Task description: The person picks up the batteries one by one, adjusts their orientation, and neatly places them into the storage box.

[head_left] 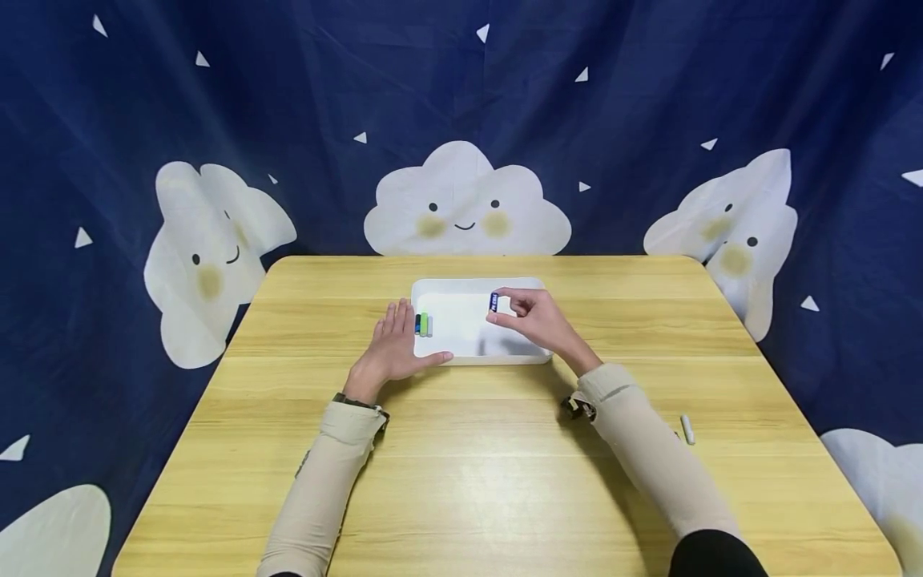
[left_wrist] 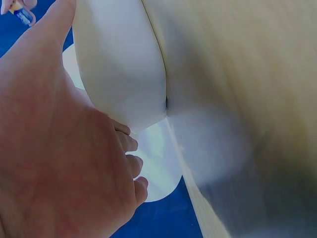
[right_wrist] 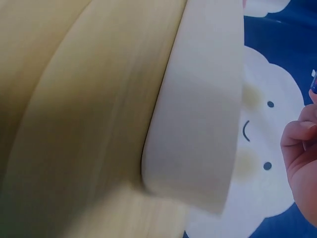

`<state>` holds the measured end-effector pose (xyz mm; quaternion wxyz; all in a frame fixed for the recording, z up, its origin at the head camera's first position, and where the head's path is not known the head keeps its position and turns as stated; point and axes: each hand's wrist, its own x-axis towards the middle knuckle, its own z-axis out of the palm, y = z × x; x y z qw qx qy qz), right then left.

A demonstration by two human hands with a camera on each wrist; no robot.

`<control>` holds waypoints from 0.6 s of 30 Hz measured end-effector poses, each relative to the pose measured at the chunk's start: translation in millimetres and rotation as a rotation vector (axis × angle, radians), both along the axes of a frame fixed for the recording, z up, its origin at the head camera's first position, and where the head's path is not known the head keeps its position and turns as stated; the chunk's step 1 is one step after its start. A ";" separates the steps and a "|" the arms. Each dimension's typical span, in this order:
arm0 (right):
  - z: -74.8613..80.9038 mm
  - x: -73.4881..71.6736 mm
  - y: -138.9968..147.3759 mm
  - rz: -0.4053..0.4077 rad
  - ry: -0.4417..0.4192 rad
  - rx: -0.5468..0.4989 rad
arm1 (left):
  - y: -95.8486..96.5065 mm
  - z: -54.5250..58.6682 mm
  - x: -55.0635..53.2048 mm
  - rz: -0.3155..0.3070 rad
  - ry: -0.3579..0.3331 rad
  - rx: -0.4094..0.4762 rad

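Note:
A shallow white tray (head_left: 469, 360) lies on the table. At its left end my left hand (head_left: 390, 350) rests against the outside with fingers straight, thumb along the front rim; the left wrist view shows its palm (left_wrist: 64, 148) beside the tray wall (left_wrist: 119, 64). Over the right part of the tray my right hand (head_left: 537, 316) pinches a small blue stick with white lettering (head_left: 493, 302), perhaps a battery, between thumb and fingers. Inside the tray, near the left hand, several small sticks stand side by side: a green stick (head_left: 423, 324), a grey stick (head_left: 429, 326) and a dark blue one.
A small pale grey stick (head_left: 687, 429) lies on the wooden table (head_left: 461, 481), to the right of my right forearm. Behind the table's far edge hangs a dark blue curtain (head_left: 324, 96) printed with white clouds.

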<state>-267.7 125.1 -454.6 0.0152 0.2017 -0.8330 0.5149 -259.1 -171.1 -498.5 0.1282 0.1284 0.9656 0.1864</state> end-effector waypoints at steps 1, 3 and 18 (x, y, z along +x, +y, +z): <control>-1.1 -2.1 -3.7 0.010 -0.002 -0.002 | 0.0 0.2 0.2 0.001 0.000 0.001; -3.7 -6.5 -10.8 0.027 -0.001 0.009 | -0.3 1.0 1.1 0.004 0.002 0.004; -25.4 -31.7 -56.1 0.102 -0.052 0.111 | -0.5 9.9 7.4 -0.004 0.020 0.015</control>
